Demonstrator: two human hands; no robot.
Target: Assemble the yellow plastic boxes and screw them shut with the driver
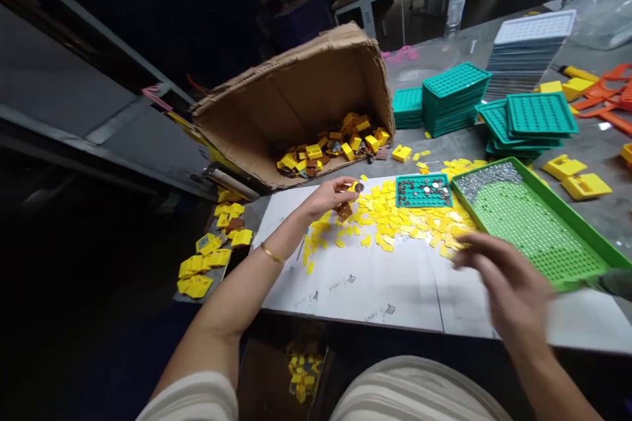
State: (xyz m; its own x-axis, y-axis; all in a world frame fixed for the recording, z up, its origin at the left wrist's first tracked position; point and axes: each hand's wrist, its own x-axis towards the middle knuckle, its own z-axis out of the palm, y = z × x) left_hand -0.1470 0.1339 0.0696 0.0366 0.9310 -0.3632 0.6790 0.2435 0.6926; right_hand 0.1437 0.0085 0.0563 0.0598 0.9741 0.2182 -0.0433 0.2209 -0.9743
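Observation:
My left hand [330, 198] is closed on a small yellow and brown plastic part [344, 212] above the white-covered table. A dark round piece [359, 188] shows at its fingertips. My right hand [513, 286], smeared by motion, hovers between the scattered flat yellow pieces [390, 210] and the green tray [563, 227]; I cannot make out whether its fingers hold anything. Small silver bits [498, 179] cover the tray's far end. Among the yellow pieces lies a teal tray [399, 202] with dark and silvery round pieces in it.
Behind my left hand, an open cardboard box [291, 99] lies tipped, with yellow blocks [355, 138] inside. Teal tray stacks [451, 108] and a pale tray stack [523, 52] stand at the back. Yellow blocks [210, 263] line the left edge; orange parts [605, 95] lie right.

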